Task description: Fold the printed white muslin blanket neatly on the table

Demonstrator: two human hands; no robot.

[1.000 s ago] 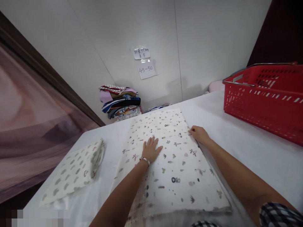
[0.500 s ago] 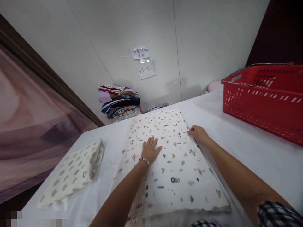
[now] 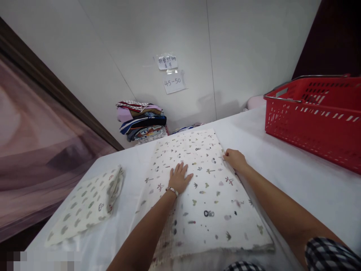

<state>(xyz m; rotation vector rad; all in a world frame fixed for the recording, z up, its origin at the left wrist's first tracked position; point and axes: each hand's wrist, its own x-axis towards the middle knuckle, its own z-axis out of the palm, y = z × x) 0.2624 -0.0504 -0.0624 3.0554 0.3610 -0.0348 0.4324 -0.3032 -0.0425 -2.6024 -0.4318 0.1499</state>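
Observation:
A white cloth (image 3: 217, 195) printed with small palm trees, animals and leaves lies folded in layers on the white-covered table. My left hand (image 3: 179, 178), a bracelet at its wrist, rests flat on the middle of the cloth with its fingers spread. At the cloth's right edge, my right hand (image 3: 234, 159) pinches the fabric between thumb and curled fingers. To the left lies a second folded cloth (image 3: 84, 205), cream with grey-green leaf-like shapes, touched by neither hand.
A red plastic basket (image 3: 313, 128) with metal handles stands at the right on the table (image 3: 248, 139). Behind the table's far edge rises a pile of folded fabrics (image 3: 143, 120). Paper signs (image 3: 175, 81) are taped to the wall. A pinkish sheer curtain (image 3: 42, 150) hangs at the left.
Almost nothing differs. Both hands keep their places on the cloth; the right fingers have shifted very slightly at its edge, and the view has tilted a touch.

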